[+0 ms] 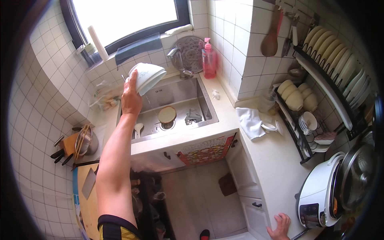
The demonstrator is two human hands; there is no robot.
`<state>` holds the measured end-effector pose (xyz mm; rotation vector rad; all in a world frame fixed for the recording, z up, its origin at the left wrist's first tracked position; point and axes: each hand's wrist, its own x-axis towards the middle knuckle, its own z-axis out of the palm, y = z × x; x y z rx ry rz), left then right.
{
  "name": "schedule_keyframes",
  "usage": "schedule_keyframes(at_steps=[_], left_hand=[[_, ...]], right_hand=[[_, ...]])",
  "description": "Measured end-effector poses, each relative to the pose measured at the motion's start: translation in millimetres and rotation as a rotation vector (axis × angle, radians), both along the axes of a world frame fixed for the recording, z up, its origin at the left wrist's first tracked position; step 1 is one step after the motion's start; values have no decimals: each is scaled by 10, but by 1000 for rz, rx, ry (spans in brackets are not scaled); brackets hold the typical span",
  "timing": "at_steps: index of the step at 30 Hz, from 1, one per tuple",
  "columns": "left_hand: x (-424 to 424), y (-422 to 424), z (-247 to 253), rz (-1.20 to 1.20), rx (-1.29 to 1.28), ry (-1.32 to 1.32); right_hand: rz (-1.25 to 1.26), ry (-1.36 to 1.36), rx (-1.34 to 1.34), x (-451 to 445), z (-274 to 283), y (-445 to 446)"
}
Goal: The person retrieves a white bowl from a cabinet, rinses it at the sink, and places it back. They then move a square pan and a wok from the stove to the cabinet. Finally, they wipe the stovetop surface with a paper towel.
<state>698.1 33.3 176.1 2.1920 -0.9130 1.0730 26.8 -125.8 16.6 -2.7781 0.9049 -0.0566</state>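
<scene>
My left hand (pixel 132 93) grips a pair of nested white porcelain bowls (pixel 147 75) above the left back part of the sink. They are tilted, with their rims facing down to the right, and a few drops seem to fall below them. In the steel sink (pixel 188 91) lie a round pale lid or dish (pixel 167 115) over the drain, a white spoon (pixel 138 129) and a crumpled grey cloth (pixel 193 115). At the lower right, my right hand (pixel 280 225) rests on the worktop edge with fingers apart, holding nothing, left of a white electric cooker (pixel 318 192).
The faucet (pixel 181 64) and a pink pump bottle (pixel 209 63) stand behind the sink. A knife block (pixel 70 144) and a steel pot (pixel 88 144) are at left, near a cleaver (pixel 88 183) on a wooden board (pixel 87 207). Dish racks (pixel 324 87) line the right wall.
</scene>
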Motion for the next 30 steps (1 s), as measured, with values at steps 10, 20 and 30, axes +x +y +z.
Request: schedule_keyframes(at_steps=[10,20,30], left_hand=[[-144,33,168,-5,140,-117],[-111,268,-593,-55,-1181,1212],[-2390,44,-815,-448,-1120,1717]], right_hand=[[-10,-18,13,24,58,29],[63,-123,-26,106,21,-9],[46,-160,-26,-3,29,-16]])
